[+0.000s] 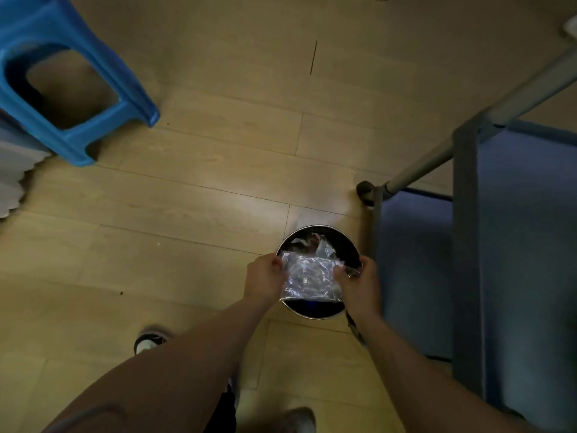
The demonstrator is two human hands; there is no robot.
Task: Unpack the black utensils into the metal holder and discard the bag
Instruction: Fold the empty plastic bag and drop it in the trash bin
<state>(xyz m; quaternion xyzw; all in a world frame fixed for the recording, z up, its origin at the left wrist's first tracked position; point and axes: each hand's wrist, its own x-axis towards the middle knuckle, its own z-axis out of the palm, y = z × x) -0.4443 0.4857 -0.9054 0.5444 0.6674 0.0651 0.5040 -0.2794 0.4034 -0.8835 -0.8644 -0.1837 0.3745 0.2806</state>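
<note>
Head view: my left grip (pixel 265 278) pinches the left edge of the clear plastic bag (pixel 310 278) and my right grip (pixel 359 287) pinches its right edge, both closed on the film. The bag hangs stretched flat between them, its long axis running side to side, directly over the open mouth of the round bin (pixel 354 245) on the floor (pixel 187 198). Letting go should drop it straight in, I judge. No utensils or holder are in sight.

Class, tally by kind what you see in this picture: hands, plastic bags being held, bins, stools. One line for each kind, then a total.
Hands: 2 (left hand, right hand)
Held bag: 1
Bin: 1
Blue stool: 1
Total: 5
</note>
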